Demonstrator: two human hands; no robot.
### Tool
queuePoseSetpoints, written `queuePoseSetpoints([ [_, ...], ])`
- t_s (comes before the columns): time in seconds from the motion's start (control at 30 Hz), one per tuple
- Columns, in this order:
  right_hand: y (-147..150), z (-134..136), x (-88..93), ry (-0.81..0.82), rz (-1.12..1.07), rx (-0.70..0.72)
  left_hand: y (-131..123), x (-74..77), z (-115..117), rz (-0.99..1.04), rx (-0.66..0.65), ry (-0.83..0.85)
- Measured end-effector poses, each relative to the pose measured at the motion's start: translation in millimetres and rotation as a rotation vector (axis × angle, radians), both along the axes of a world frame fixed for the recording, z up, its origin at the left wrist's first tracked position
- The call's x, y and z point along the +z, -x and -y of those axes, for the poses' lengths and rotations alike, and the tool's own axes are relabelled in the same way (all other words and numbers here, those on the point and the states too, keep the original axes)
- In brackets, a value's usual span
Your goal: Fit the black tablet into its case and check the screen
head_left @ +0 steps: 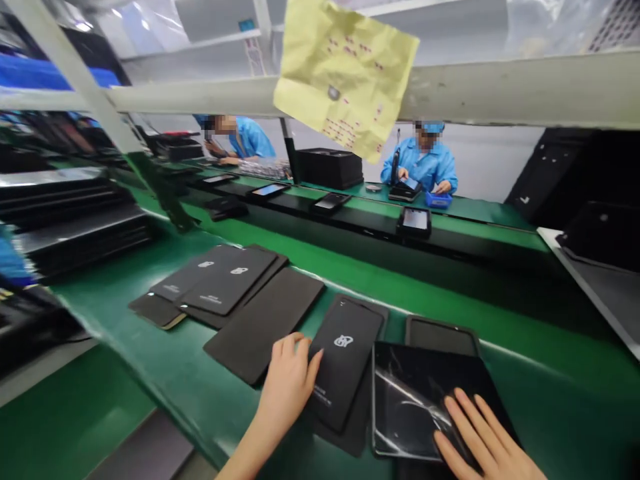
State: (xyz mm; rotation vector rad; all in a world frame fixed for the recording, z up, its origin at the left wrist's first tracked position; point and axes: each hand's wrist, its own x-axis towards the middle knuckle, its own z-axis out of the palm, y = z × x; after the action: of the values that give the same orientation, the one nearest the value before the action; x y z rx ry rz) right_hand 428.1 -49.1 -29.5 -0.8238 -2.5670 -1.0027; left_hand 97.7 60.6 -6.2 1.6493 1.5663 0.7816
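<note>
**Two hands, two dark panels: risks at the green bench**

**Item 1 — your left hand** (287, 383). Fingers curled loosely, tips resting against the left edge of the black back cover (345, 363) with the white logo. Not a closed grip: the cover is touched, not lifted. It lies tilted across a dark mat beneath it, at the near edge of the green bench (165, 373).

**Item 2 — your right hand** (483, 437). Fingers spread wide and flat, pressing on the lower right corner of the glossy tablet (420, 400), screen up, which carries a wrinkled protective film. Nothing is clasped.

**Item 3 — neighbours.** One more dark device (440, 333) sits just behind the tablet, partly tucked under it. One blank black sheet (265, 323) lies left of the cover; a fanned stack of covers (220, 280) lies further left.

**Hazards, as judged from this layout:**
- Back cover overlaps its mat and sits just beside the tablet; a sideways push from your left fingertips could slide it onto the glass and scuff the film.
- Tablet's near edge lies close to the bench lip; flat-palm pressure without a grip could let it skate towards you and off.
- Bare fingertips on the gloss risk smears, or lifting the loose film at its wrinkles.
- Tablet rests partly on the device behind, so it may rock under uneven pressure.
- Yellow paper (345, 73) hanging overhead could block your view of the far belt.
</note>
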Motion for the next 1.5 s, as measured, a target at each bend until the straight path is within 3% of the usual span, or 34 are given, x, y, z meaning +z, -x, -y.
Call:
queuePoseSetpoints([
  [0.1, 3.2, -3.9, -8.3, 0.071, 0.032, -0.046, -41.4, 5.6, -11.4, -0.040, -0.277, -0.039],
  [0.2, 3.6, 0.3, -17.1, 0.164, 0.010, -0.089, -76.0, -0.3, -26.5, -0.042, -0.495, -0.023],
  [0.3, 1.6, 4.7, -10.5, 0.299, -0.072, -0.167, -89.4, -12.6, -38.5, -0.051, -0.534, -0.006],
  [0.43, 0.4, -2.6, 14.6, 0.667, -0.220, -0.242, -86.3, -21.4, -41.6, -0.054, -0.518, 0.018],
  [0.53, 9.0, -28.5, 21.5, 0.857, -0.474, -0.348, -84.1, -20.7, -39.7, -0.049, -0.517, 0.014],
  [0.63, 26.0, -63.8, 15.9, 0.933, -0.598, -0.406, -84.5, -18.9, -39.5, -0.039, -0.542, 0.001],
  [0.8, 48.2, -95.6, 6.0, 0.975, -0.667, -0.447, -84.5, -19.0, -41.0, -0.044, -0.556, -0.039],
  [0.97, 49.9, -93.6, 2.8, 0.959, -0.696, -0.466, -86.2, -18.9, -40.2, -0.038, -0.583, -0.059],
  [1.27, 51.0, -93.3, -0.5, 0.897, -0.819, -0.378, -92.3, -16.8, -42.3, -0.042, -0.690, -0.115],
  [1.37, 40.6, -89.7, 5.2, 0.839, -0.969, -0.376, -93.6, -16.3, -41.9, -0.073, -0.693, -0.129],
  [1.5, 5.6, -68.7, 10.8, 0.740, -1.214, -0.517, -94.6, -15.1, -42.2, -0.109, -0.706, -0.132],
])
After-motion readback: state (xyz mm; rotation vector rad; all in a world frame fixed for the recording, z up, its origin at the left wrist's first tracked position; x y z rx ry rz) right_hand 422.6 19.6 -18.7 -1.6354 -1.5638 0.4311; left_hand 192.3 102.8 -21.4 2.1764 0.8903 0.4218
